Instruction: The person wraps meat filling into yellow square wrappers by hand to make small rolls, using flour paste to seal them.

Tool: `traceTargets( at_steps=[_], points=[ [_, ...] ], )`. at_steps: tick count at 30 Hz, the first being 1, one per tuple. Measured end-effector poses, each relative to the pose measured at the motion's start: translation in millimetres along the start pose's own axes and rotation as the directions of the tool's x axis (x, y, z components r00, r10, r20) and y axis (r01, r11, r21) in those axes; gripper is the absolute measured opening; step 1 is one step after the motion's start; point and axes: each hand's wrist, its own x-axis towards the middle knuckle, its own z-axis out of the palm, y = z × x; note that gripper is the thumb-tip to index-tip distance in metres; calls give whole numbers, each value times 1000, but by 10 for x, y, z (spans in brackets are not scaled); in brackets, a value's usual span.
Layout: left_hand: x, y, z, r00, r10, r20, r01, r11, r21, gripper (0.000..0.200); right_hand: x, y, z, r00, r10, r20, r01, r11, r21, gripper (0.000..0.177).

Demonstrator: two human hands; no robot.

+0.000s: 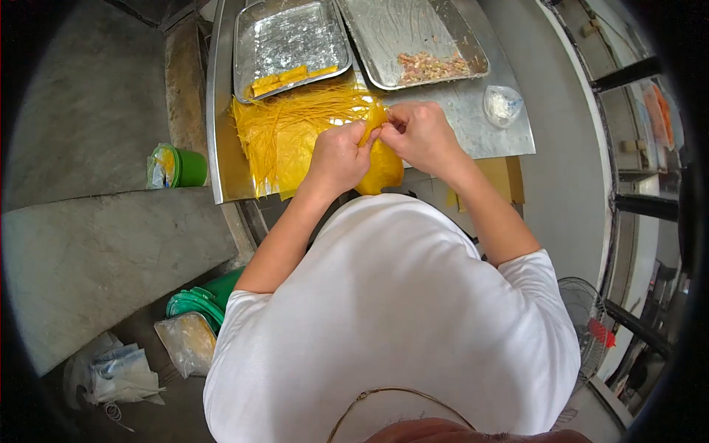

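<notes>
fingertips of the left hand (341,151) and right hand (425,136) pinch the yellow sheet (381,170) (seemingly soft) close together, likely to control its gathered top.

At the upper centre of my head view, the left hand (342,156) and the right hand (422,136) pinch a yellow sheet (382,164) between them at the near edge of the metal counter (461,122). Thin yellow strips (303,111) spread to their left. Above, I see one tray (292,40) with yellow pieces (284,77) along its lower edge, and a second tray (380,37) with a chopped mixture (432,66). A clear bag of something white (503,106) sits at upper right.
</notes>
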Motion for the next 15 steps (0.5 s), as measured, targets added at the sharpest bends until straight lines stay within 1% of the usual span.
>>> traceTargets(
  at_steps=[4,6,7,9,10,12,13,15],
  points=[
    [-28,-35,26,1000,19,-24,-19,999,-33,23,-23,8,59,999,-18,-36,17,1000,-17,17],
    [-42,-76,44,998,42,-48,-47,992,-113,12,-34,2,96,991,-82,-106,78,996,-41,17],
    [-46,-72,47,998,41,-46,-47,992,-115,12,-40,2,111,991,-79,-105,75,996,-41,17],
    [-51,-45,37,996,22,-81,-37,982,-185,8,-51,-1,140,987,-97,-130,91,995,-45,15],
    [-56,-46,34,997,21,-80,-36,982,-187,8,-50,-8,158,987,-95,-129,90,995,-46,15],
    [-70,-51,27,998,-44,-49,35,984,-173,9,-45,-17,194,983,-83,-165,82,997,-12,14],
    [-72,-44,26,997,-48,-54,38,984,-174,9,-41,14,228,983,-86,-161,85,996,-13,14],
    [-83,-15,29,990,-69,-119,44,979,-199,11,-12,136,271,945,-159,-286,118,981,-154,15]
  ],
)
